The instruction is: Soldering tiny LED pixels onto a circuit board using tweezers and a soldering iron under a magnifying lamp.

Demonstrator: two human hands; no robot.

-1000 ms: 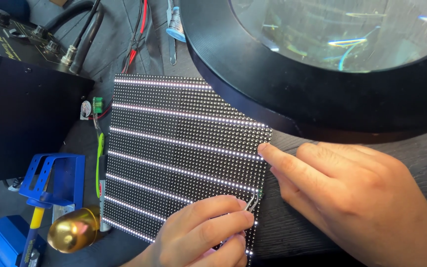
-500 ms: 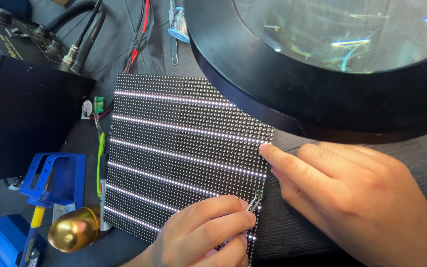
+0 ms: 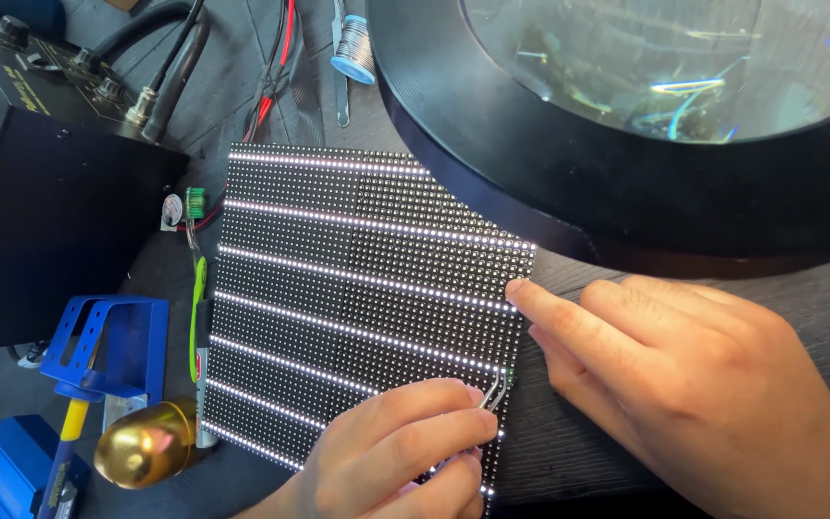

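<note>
A square black panel studded with rows of tiny lights lies flat on the dark bench, several rows lit white. My left hand pinches thin metal tweezers, whose tips touch the panel close to its right edge. My right hand rests on the bench to the right, its index fingertip pressing against the panel's right edge, a little above the tweezer tips.
A big round magnifier lamp hangs over the upper right. A black power unit with cables sits at the left. Blue holders, a gold round object, a green wire and a solder spool lie around the panel.
Both hands keep their positions on the panel's right edge. The view has shifted slightly, with the panel sitting a little lower in the frame.
</note>
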